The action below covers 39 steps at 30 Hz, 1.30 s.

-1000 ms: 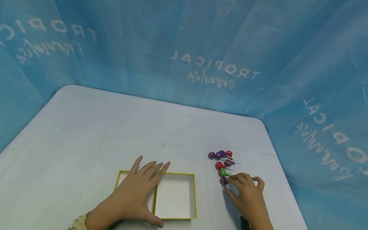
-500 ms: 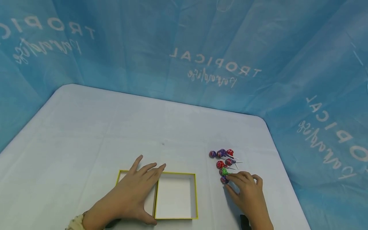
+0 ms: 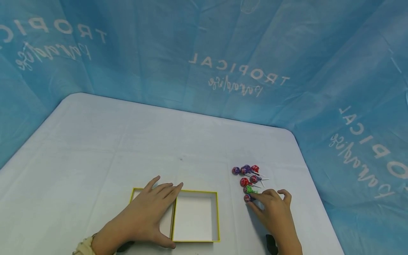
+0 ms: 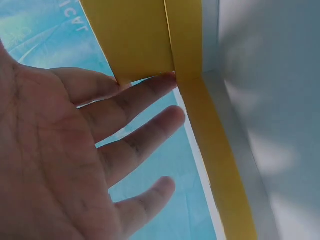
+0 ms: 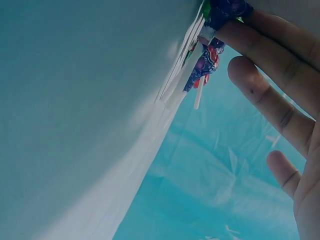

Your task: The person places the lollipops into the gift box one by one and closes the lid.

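The right hand [image 3: 275, 212] seemed to pinch a purple lollipop [image 3: 247, 198] beside a green lollipop [image 3: 248, 190] on the worktop [image 3: 159, 141], while the left hand [image 3: 143, 216] had its fingers spread over a yellow-edged box [image 3: 166, 224].

Curtain [image 3: 159, 53] behind table [image 3: 153, 141] and along both its sides. Left tray [image 3: 131, 194] and right tray [image 3: 196, 217] side by side at near centre of table. Left hand [image 3: 143, 216] over left tray, thumb and index tips near either end of the seam. Right of both trays, well apart: lollipops [image 3: 243, 182], loosely grouped, sticks mostly rightward. Nearest lollipop [image 3: 247, 198] before the others, between thumb and fingers of right hand [image 3: 275, 210].
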Motion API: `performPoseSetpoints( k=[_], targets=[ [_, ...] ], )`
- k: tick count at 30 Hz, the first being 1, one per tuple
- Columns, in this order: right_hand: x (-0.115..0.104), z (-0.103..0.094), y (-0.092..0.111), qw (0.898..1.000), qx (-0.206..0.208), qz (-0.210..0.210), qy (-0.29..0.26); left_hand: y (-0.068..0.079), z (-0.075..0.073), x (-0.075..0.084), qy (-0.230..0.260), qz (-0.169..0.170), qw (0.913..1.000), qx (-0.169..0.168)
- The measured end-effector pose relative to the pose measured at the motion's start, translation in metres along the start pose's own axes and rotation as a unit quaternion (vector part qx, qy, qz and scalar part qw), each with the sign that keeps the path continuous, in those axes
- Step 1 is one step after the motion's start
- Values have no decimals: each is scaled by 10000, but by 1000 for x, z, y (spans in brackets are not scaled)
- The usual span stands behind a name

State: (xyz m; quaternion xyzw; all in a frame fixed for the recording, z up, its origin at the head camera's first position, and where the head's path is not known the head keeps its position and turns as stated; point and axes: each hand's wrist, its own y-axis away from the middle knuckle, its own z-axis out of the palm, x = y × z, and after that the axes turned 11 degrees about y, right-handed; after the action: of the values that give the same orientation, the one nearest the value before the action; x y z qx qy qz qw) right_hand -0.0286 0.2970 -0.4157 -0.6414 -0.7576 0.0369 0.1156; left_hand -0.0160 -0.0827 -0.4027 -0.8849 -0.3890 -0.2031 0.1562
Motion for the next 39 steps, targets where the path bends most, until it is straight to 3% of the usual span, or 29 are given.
performPoseSetpoints(
  k=[9,21,27,39],
  targets=[
    [-1,-2,-2,9998,192,-28,14,-1,5,1,241,-85,9993,271],
    [-16,-20,1,9939,1023,122,-401,-1,4,5,325,-212,9992,85],
    [-32,-41,0,9921,1091,206,-582,-1,5,6,205,-253,9995,28],
    [-62,-75,8,9887,1314,-420,-589,-1,5,9,309,-429,9986,-20]
  ],
)
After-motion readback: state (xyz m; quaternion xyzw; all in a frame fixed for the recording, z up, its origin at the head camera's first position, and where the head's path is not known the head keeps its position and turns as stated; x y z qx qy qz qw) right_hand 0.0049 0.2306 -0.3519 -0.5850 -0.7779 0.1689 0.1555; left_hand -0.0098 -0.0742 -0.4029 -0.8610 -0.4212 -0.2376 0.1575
